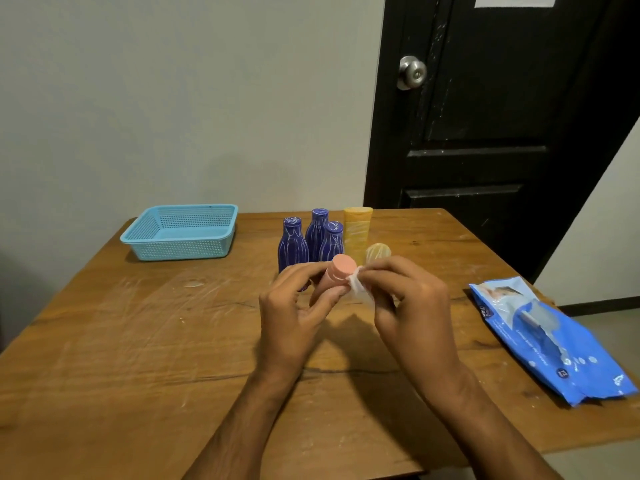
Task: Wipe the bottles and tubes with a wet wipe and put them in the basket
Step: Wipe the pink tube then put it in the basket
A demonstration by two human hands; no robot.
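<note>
My left hand [298,308] grips a pink tube [341,270] by its body, cap end tilted up and away from me. My right hand [408,299] pinches a white wet wipe [358,289] against the side of the tube just under the cap. Behind the hands stand three blue bottles [294,245] streaked with white, a tall yellow tube [358,233] and a smaller yellow bottle [378,252]. A light blue plastic basket [180,233] sits at the table's far left with nothing in it.
A blue pack of wet wipes [550,337] lies on the right side of the wooden table [138,358]. The tabletop shows white smears. A black door [491,133] with a metal knob stands behind the table's right corner.
</note>
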